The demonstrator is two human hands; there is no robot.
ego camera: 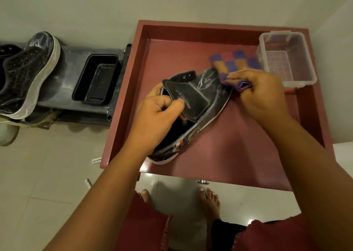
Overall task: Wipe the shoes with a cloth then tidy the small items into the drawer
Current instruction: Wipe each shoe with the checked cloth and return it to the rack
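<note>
Head view: cloth [236, 64] in right hand [262, 96].

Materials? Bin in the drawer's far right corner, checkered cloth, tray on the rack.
Clear bin: see-through plastic, likely rigid. Checkered cloth: soft woven or knit fabric, matte, folds in the right hand. Black tray: probably moulded plastic, dull sheen.
</note>
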